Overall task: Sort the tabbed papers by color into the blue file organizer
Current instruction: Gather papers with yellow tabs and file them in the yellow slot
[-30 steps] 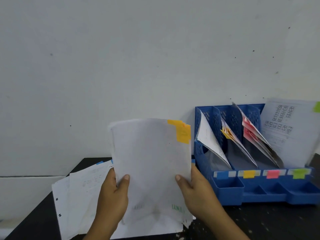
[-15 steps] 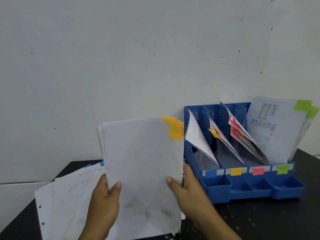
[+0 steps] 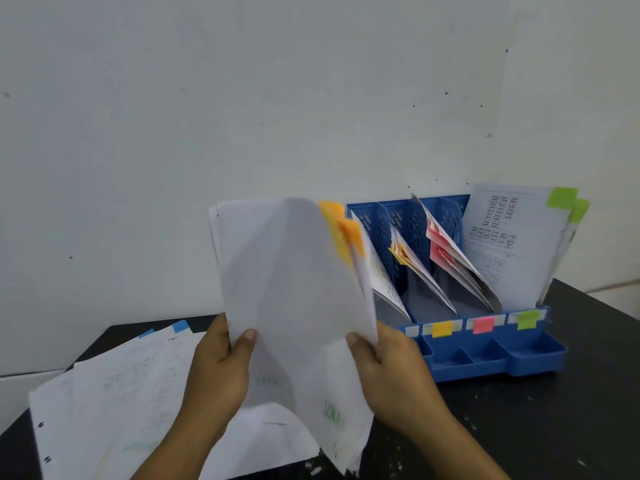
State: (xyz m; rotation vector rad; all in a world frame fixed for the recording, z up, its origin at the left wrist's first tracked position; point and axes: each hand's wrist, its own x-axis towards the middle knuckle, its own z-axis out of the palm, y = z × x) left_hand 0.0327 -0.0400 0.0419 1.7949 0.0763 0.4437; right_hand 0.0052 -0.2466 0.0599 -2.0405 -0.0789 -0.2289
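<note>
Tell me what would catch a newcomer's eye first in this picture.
Front and centre, the left hand and right hand hold up white sheets with orange tabs. To the right on the black table stands the blue file organizer, its slots marked yellow, pink and green.

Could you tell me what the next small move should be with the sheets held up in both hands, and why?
Probably carry the sheets right and lower them into the organizer slot marked by the yellow label. Their corner tabs are yellow-orange, that slot already holds yellow-tabbed papers, and the left hand and right hand grip the lower edges.
</note>
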